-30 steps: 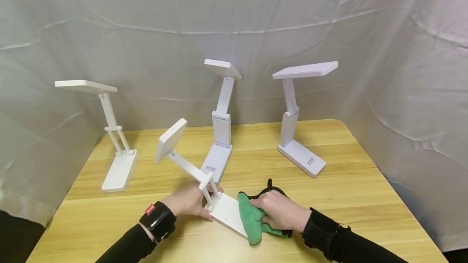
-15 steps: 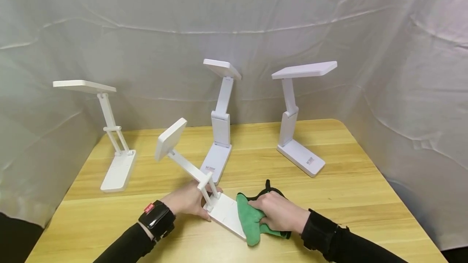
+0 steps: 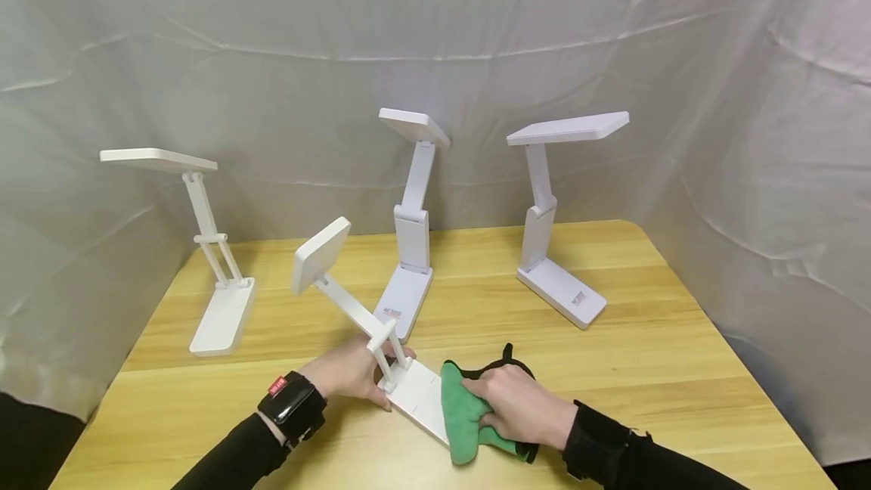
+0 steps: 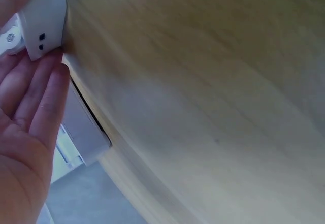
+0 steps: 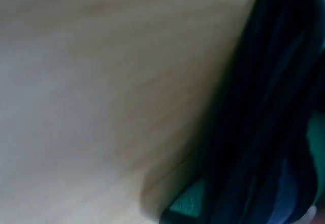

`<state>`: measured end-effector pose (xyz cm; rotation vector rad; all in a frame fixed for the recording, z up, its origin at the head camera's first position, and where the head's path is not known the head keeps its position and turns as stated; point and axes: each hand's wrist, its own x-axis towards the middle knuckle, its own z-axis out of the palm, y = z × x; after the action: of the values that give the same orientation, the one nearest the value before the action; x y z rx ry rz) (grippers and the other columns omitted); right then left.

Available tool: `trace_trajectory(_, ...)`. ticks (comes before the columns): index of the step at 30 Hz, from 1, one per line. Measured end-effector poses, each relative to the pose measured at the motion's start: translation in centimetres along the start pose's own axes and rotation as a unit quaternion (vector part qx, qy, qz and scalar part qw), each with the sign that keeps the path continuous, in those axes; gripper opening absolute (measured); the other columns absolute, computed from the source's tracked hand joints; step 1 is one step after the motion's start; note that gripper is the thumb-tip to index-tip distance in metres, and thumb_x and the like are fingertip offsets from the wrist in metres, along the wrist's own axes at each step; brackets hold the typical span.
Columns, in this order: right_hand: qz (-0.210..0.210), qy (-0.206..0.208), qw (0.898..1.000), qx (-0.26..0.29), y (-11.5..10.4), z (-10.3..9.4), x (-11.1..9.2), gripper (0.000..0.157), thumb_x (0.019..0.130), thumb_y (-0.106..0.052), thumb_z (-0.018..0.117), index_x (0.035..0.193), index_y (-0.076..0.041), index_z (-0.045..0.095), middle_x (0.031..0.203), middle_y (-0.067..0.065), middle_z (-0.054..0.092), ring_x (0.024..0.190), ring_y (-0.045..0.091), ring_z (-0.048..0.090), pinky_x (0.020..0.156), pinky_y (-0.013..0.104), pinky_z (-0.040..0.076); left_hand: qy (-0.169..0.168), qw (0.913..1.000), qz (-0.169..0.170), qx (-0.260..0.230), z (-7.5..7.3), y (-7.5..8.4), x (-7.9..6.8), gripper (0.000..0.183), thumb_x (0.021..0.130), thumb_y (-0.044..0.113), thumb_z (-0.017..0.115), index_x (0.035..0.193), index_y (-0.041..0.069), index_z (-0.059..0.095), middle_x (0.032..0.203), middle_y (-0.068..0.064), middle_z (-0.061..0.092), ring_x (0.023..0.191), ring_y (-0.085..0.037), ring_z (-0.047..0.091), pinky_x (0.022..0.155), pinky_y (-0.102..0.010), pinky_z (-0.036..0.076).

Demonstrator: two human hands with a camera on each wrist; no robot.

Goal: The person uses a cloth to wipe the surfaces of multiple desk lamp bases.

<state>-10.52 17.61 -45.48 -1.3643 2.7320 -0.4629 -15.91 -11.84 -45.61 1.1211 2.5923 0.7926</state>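
Observation:
A white folding desk lamp (image 3: 354, 311) stands nearest to me, its head tilted up to the left. My left hand (image 3: 350, 374) grips the back end of its base, thumb on the near side and fingers on the far side; the left wrist view shows the fingers against the base's end (image 4: 44, 26), which has two small dark ports. In my right hand (image 3: 524, 402) is a bunched green cloth (image 3: 463, 418) with black edging, which covers the front end of the lamp's base. Dark folds of the cloth (image 5: 254, 112) fill the right side of the right wrist view.
Three more white desk lamps stand unfolded behind: one at the left (image 3: 224, 320), one in the middle (image 3: 404, 297), one at the right (image 3: 563, 293). The middle lamp's base lies close behind my left hand. A pale curtain (image 3: 435, 59) surrounds the wooden table (image 3: 653, 369).
My right hand and the green cloth have shifted slightly toward me at the front end of the base. The left hand and the held lamp stay in place.

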Motion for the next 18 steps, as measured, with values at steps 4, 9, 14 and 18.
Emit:
trace_trajectory(4,0.007,0.02,0.999,0.033,-0.1,0.1,-0.6,0.05,0.079,-0.016,0.075,0.123,0.0,0.06,0.098,0.002,0.07,0.084,0.002,0.061,0.068,0.02,0.052,0.014,0.9997,-0.016,-0.012,0.2,0.4,-0.5,0.079,0.053,0.024,0.088,0.125,0.008,0.057,0.125,-0.009,0.06,0.116,-0.027,0.051,0.101,-0.045,0.042)
trace_trajectory(9,0.007,0.021,0.995,0.093,-0.5,0.3,-0.7,0.046,0.085,-0.025,0.07,0.124,-0.004,0.058,0.099,-0.005,0.069,0.078,-0.006,0.056,0.062,0.012,0.046,0.079,0.9933,-0.041,-0.073,1.6,0.9,-1.8,0.076,0.063,0.028,0.084,0.128,0.003,0.052,0.119,-0.01,0.064,0.104,-0.021,0.058,0.093,-0.041,0.048)
trace_trajectory(14,0.017,-0.017,0.986,0.163,-1.4,0.4,0.5,0.049,0.092,-0.034,0.059,0.131,-0.004,0.053,0.087,-0.01,0.066,0.06,-0.011,0.048,0.056,0.011,0.042,0.152,0.981,-0.071,-0.097,3.1,1.3,-1.9,0.037,0.077,0.026,0.076,0.109,0.01,0.068,0.104,-0.005,0.068,0.085,-0.013,0.059,0.074,-0.031,0.053)
trace_trajectory(18,0.044,-0.021,0.982,0.185,-2.1,0.5,2.7,0.054,0.094,-0.032,0.057,0.133,0.003,0.048,0.055,-0.016,0.033,0.04,-0.006,0.029,0.039,0.012,0.031,0.172,0.9787,-0.078,-0.082,3.5,1.6,-1.5,0.022,0.083,0.021,0.071,0.102,0.011,0.07,0.09,0.0,0.069,0.073,-0.007,0.059,0.062,-0.023,0.052)
